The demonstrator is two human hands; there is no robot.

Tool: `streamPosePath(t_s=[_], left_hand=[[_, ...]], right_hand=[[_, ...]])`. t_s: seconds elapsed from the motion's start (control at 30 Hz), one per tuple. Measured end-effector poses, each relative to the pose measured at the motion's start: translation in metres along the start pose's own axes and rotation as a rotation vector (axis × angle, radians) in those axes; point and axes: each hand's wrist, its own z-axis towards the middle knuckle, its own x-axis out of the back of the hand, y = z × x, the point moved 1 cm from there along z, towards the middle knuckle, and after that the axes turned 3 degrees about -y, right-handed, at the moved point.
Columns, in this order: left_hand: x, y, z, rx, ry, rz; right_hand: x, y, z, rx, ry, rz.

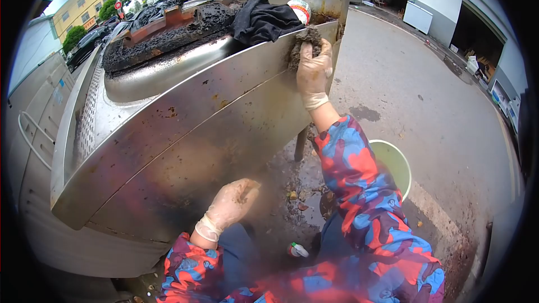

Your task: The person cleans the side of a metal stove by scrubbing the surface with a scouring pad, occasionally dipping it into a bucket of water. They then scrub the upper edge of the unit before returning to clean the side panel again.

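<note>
My right hand (314, 74), in a thin, dirty translucent glove, grips a dark, grimy scouring pad (304, 47). The pad presses against the upper right end of a stained stainless-steel panel (185, 118). Lower down, my left hand (229, 205), gloved too, hangs in front of the panel with its fingers curled in. Brown dirt marks its glove, and what the fingers hold, if anything, is hidden. Above the panel lie a black cloth (266, 21) and a white and red can (300, 10), just left of my right hand.
A grease-caked metal piece (168, 36) rests on the steel unit's top, left of the cloth. A pale green bucket (392, 165) stands right of my right forearm. Below, a small white and green bottle (297, 250) lies on wet, littered ground. A white chest freezer (418, 18) stands by the far building.
</note>
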Motion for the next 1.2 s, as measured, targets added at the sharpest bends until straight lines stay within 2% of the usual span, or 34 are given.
streamPosePath(t_s=[0.03, 0.13, 0.23, 0.27, 0.33, 0.37, 0.43, 0.5, 0.53, 0.57, 0.63, 0.73, 0.77, 0.83, 0.87, 0.9, 0.97, 1.0, 1.03, 1.1, 1.17, 1.2], left_hand=[[0.0, -0.001, -0.001, 0.006, -0.002, 0.001], [0.001, -0.001, -0.001, -0.013, -0.011, -0.018], [-0.001, 0.0, -0.001, -0.005, 0.002, -0.053], [-0.001, 0.0, 0.0, 0.023, -0.011, -0.029], [-0.003, -0.004, 0.002, 0.048, -0.026, -0.057], [-0.003, -0.005, 0.003, 0.041, -0.023, -0.059], [-0.002, -0.003, 0.001, 0.017, -0.011, -0.023], [-0.001, 0.001, 0.002, 0.003, 0.002, -0.025], [-0.001, 0.002, 0.001, -0.008, 0.007, -0.03], [0.0, 0.002, 0.002, -0.006, 0.01, -0.029], [-0.002, 0.001, 0.003, 0.035, -0.023, 0.01], [-0.002, -0.001, 0.003, 0.026, -0.027, 0.009], [-0.002, -0.003, 0.003, 0.017, -0.028, 0.011], [-0.004, -0.008, 0.001, 0.023, -0.015, -0.079], [-0.003, -0.009, 0.001, 0.025, -0.015, -0.075], [-0.001, -0.007, 0.002, 0.022, -0.018, -0.061], [0.0, -0.002, 0.0, 0.026, -0.026, -0.049], [0.001, 0.001, 0.001, 0.049, -0.03, -0.039], [0.001, 0.003, 0.0, 0.073, -0.041, -0.027], [-0.002, -0.002, 0.0, 0.056, -0.047, -0.024], [-0.002, 0.0, 0.003, 0.04, -0.048, -0.025], [-0.001, 0.005, 0.003, 0.039, -0.048, -0.002]], right_hand=[[-0.004, -0.014, -0.017, 0.137, -0.024, 0.01], [-0.017, -0.011, -0.017, 0.247, 0.078, 0.059], [-0.011, 0.021, 0.018, -0.039, 0.124, -0.168], [-0.004, 0.027, 0.023, -0.038, 0.127, -0.169], [0.006, 0.021, 0.034, -0.276, 0.017, -0.14], [0.004, 0.015, 0.022, -0.242, -0.004, -0.102], [-0.004, -0.006, -0.021, 0.115, -0.019, -0.014], [-0.005, -0.022, -0.034, 0.282, -0.085, 0.017], [-0.012, -0.009, -0.026, 0.146, -0.042, 0.021], [-0.012, -0.001, -0.015, 0.095, -0.033, 0.031], [-0.007, 0.021, 0.013, -0.068, -0.032, -0.161], [0.008, 0.036, 0.038, -0.32, -0.053, -0.204], [0.008, 0.036, 0.034, -0.314, -0.045, -0.205], [0.004, 0.0, 0.004, 0.015, -0.124, -0.036], [-0.003, -0.015, -0.009, 0.2, -0.086, -0.014], [-0.007, -0.019, -0.009, 0.3, -0.087, -0.05], [-0.011, -0.001, 0.016, 0.02, -0.043, -0.06], [-0.004, 0.008, 0.035, -0.048, -0.074, -0.144], [-0.001, 0.024, 0.054, -0.231, -0.074, -0.224], [0.005, 0.04, 0.066, -0.229, -0.096, -0.308], [0.002, 0.023, 0.044, -0.063, -0.071, -0.242], [0.003, -0.001, 0.028, 0.004, -0.16, -0.093]])
